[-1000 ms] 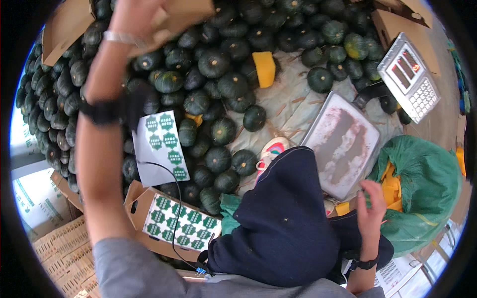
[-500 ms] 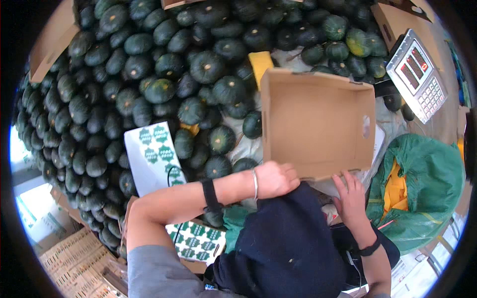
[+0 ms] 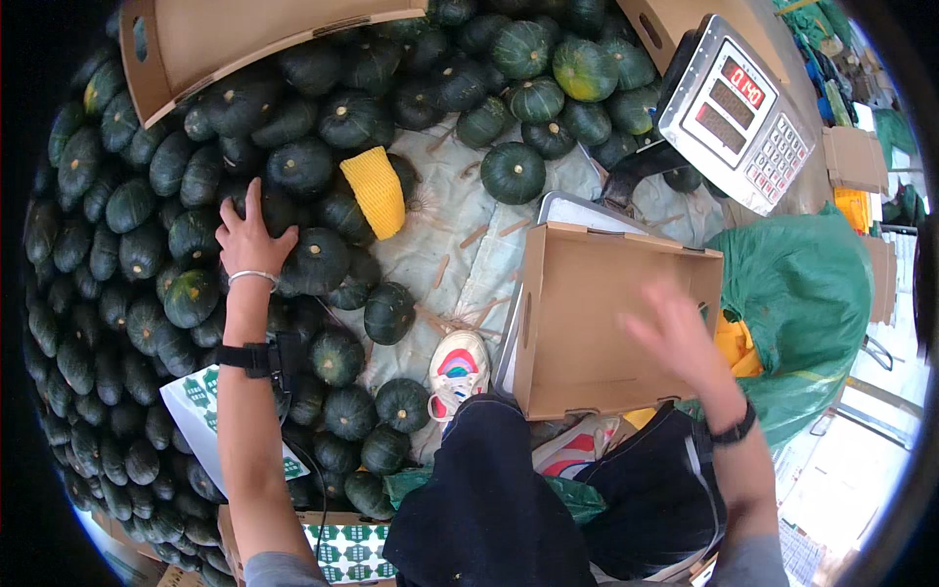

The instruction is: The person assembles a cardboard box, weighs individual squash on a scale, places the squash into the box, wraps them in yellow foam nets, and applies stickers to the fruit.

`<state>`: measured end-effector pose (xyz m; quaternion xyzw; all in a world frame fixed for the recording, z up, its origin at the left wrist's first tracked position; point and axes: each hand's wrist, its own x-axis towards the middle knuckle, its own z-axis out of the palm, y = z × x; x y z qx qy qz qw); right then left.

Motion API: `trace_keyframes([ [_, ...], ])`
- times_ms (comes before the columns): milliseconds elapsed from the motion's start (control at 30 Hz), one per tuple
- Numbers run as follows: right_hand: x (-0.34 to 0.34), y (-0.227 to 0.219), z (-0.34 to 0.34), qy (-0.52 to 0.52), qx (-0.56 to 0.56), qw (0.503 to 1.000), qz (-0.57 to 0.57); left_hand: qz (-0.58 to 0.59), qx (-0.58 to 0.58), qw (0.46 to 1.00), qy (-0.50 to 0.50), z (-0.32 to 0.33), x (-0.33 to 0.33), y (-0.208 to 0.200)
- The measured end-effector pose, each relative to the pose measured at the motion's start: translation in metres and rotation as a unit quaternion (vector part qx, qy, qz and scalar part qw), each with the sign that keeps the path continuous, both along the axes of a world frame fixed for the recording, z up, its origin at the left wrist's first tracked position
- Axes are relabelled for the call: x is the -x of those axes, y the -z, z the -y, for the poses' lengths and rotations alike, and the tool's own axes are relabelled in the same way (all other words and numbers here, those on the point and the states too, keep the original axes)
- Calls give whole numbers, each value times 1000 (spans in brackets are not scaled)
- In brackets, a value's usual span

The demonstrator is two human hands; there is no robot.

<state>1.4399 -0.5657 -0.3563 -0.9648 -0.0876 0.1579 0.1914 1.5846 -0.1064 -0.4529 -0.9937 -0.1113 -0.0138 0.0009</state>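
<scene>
Left grip (image 3: 252, 243) spread wide, fingers arched over dark squashes (image 3: 318, 262), a span that suits their round rinds; whether it bears any weight cannot be told. Right grip (image 3: 675, 338), blurred, hangs with fingers loosely apart above the open box (image 3: 577, 328), nothing visible in it. Mouth up, the box lies on the scale (image 3: 587, 211), which seems to carry it, while the display (image 3: 738, 110) stands clear of its walls, unblocked.

There's a lane for a hand over the bare sheet (image 3: 462, 201), between squashes (image 3: 337, 355) and box (image 3: 592, 342); a shoe (image 3: 458, 372) stands at its near end. The display (image 3: 736, 108) juts in beyond; the blurred right hand (image 3: 675, 331) seems to hang over the box's opening.
</scene>
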Motion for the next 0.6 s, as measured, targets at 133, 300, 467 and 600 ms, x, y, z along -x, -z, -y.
trace_keyframes([
  [133,-147,57,-48,-27,-16,995,92,-42,22,998,-48,11,-13,-8],
  [300,-241,121,-108,-111,82,943,304,87,502,860,5,-4,19,-3],
  [467,-310,140,-128,-89,191,965,157,-75,974,197,-88,73,53,-14],
  [600,-305,99,-124,-65,-31,993,92,-83,970,109,-202,97,51,-11],
])
